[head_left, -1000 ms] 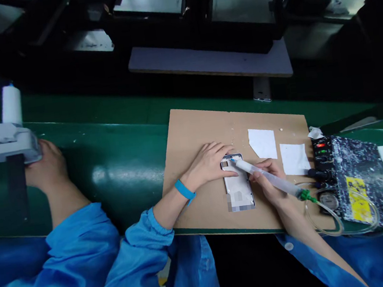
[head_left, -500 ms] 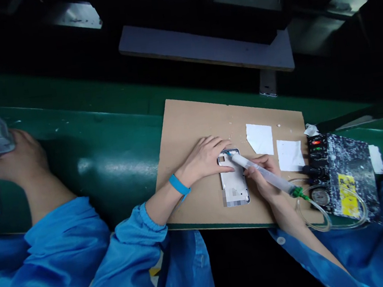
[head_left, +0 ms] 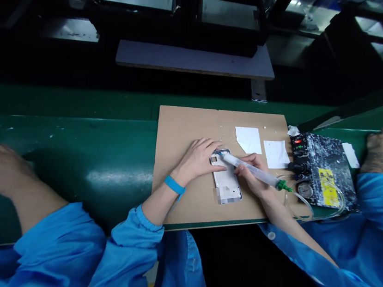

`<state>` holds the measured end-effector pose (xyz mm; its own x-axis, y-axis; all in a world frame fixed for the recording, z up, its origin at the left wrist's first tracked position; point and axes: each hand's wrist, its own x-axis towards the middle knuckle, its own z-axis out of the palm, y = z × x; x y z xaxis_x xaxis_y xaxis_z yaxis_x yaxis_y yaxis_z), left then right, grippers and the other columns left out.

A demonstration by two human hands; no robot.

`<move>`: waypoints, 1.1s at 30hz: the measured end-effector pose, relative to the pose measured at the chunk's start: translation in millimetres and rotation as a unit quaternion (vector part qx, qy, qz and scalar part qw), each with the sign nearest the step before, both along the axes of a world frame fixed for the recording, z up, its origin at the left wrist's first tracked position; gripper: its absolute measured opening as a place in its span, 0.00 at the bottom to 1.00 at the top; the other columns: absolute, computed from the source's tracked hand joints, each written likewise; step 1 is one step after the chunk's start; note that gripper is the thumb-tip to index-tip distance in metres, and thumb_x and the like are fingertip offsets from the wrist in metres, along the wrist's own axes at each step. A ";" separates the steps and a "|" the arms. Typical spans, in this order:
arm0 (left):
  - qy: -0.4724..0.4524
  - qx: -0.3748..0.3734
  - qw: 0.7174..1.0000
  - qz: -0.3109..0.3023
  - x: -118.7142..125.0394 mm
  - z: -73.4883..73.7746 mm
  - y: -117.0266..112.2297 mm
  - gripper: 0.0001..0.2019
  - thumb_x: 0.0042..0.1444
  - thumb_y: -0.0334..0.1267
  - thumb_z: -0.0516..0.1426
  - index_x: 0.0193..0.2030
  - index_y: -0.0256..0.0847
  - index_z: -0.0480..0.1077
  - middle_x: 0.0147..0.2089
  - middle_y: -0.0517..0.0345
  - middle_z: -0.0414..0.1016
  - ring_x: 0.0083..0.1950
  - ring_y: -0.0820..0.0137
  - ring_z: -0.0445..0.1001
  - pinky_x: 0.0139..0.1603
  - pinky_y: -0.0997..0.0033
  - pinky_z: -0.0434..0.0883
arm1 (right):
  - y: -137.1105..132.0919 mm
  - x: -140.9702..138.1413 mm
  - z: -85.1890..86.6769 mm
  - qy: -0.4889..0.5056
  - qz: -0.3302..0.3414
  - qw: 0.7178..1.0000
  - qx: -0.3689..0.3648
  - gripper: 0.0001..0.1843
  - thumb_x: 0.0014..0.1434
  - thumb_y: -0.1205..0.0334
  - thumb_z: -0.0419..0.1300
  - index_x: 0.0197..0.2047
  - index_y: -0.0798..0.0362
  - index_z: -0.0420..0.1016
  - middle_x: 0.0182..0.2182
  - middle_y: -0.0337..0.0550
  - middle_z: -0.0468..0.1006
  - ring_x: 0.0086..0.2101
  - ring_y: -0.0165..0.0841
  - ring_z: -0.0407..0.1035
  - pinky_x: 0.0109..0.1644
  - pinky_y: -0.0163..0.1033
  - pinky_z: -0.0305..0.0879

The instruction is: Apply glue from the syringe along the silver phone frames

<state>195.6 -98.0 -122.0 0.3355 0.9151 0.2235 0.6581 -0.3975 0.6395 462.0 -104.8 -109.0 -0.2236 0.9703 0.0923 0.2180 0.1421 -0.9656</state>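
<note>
I see the left hand with its grip flat and wide, fingertips pressing the top end of the phone frame, which lies on the cardboard sheet on the green surface. The right hand has its grip closed round the syringe, tip touching the frame's upper edge. Two paper squares lie just beside.

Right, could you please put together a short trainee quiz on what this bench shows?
1. Which hand holds the syringe? A, the left; B, the right.
2. True or false: the left hand hovers clear of the phone frame.
3. How many white paper squares lie on the cardboard sheet?
Key: 1 B, the right hand grips it. 2 False, it rests on the frame's top end. 3 Two.
</note>
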 end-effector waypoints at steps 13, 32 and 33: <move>0.030 0.002 1.000 0.002 1.2 2.3 1.7 0.37 0.63 0.59 0.78 0.72 0.46 0.78 0.68 0.46 0.85 0.68 0.49 0.81 0.72 0.48 0.75 | 2.8 -0.3 -3.7 0.025 -0.002 0.999 0.021 0.26 0.68 0.33 0.77 0.43 0.44 0.75 0.28 0.39 0.85 0.26 0.39 0.79 0.32 0.44 0.77; 0.021 0.015 1.000 0.001 1.6 -0.9 2.4 0.36 0.63 0.60 0.77 0.71 0.46 0.78 0.65 0.46 0.85 0.66 0.49 0.82 0.69 0.47 0.76 | 2.2 0.1 -6.6 0.029 -0.012 0.999 0.025 0.27 0.68 0.32 0.77 0.43 0.44 0.75 0.28 0.39 0.85 0.26 0.39 0.79 0.33 0.43 0.77; 0.021 0.014 1.000 0.001 1.6 -1.2 2.5 0.36 0.63 0.60 0.78 0.71 0.46 0.78 0.65 0.46 0.85 0.66 0.49 0.82 0.70 0.47 0.76 | 2.3 0.3 -6.5 0.032 -0.010 0.999 0.024 0.27 0.68 0.32 0.77 0.43 0.44 0.74 0.28 0.39 0.85 0.26 0.39 0.79 0.32 0.43 0.76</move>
<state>197.1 -95.5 -123.1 0.3425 0.9097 0.2348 0.6856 -0.4129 0.5995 462.2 -102.5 -115.5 -0.1953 0.9688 0.1524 0.1587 0.1846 -0.9699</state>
